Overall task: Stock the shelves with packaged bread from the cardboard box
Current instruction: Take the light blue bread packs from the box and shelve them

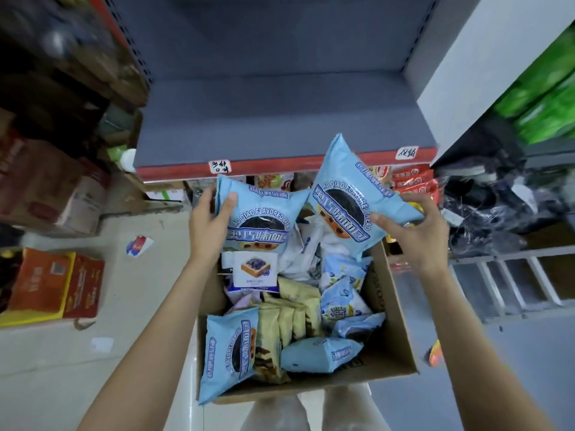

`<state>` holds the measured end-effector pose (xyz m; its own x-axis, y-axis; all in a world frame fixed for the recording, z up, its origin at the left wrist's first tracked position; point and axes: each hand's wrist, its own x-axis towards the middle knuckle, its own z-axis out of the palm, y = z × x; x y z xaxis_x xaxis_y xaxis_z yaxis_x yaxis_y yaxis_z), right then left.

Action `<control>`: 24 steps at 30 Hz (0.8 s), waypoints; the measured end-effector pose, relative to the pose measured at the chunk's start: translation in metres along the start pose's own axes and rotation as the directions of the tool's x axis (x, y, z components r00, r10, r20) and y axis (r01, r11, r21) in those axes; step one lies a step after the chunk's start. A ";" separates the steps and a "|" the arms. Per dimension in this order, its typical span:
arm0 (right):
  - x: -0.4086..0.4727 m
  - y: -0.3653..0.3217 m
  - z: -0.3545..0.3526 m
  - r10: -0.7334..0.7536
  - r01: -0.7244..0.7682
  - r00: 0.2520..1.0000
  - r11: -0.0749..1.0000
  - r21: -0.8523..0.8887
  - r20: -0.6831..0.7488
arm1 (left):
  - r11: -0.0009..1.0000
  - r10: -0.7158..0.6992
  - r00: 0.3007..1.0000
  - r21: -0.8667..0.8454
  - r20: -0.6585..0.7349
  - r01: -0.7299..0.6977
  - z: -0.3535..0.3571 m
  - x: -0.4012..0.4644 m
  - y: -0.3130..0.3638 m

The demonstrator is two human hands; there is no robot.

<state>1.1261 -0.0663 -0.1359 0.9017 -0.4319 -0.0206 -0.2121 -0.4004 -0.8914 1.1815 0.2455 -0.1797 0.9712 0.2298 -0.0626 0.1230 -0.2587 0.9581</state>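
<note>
An open cardboard box [395, 331] stands on the floor below me, full of bread packs in light blue, cream and white wrappers. My left hand [208, 222] grips one light blue bread pack [264, 216] by its left edge, above the box's far end. My right hand [413, 234] holds a second light blue bread pack [348, 197] at its lower right side, tilted up toward the shelf. Ahead lies a bare grey shelf [280, 119] with a red front strip and two handwritten labels.
A lower shelf [410, 181] under the grey one holds red and orange snack packs. Cardboard boxes [53, 281] stand on the floor at left. Dark bagged goods [497, 206] and green packs [547, 101] fill the right-hand rack. Scraps of litter lie on the tiled floor.
</note>
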 end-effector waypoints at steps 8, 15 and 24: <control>0.084 -0.098 -0.058 -0.328 0.320 0.940 0.943 0.095 0.092 | 0.885 0.425 0.895 0.273 -0.139 -0.378 0.007 0.018 0.142; 0.157 -0.190 -0.132 -0.575 0.576 0.813 0.817 0.020 0.094 | 0.873 0.487 0.852 0.148 -0.193 -0.465 0.027 0.028 0.251; 0.232 -0.257 -0.207 -0.543 0.445 0.822 0.801 0.399 0.173 | 0.845 0.495 0.837 -0.094 -0.234 -0.527 0.071 0.042 0.379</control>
<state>1.3116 -0.2311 0.1824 0.9213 0.0025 0.3888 0.3821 -0.1906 -0.9043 1.2833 0.0902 0.1604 0.8257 0.2836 0.4877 -0.4267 -0.2514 0.8687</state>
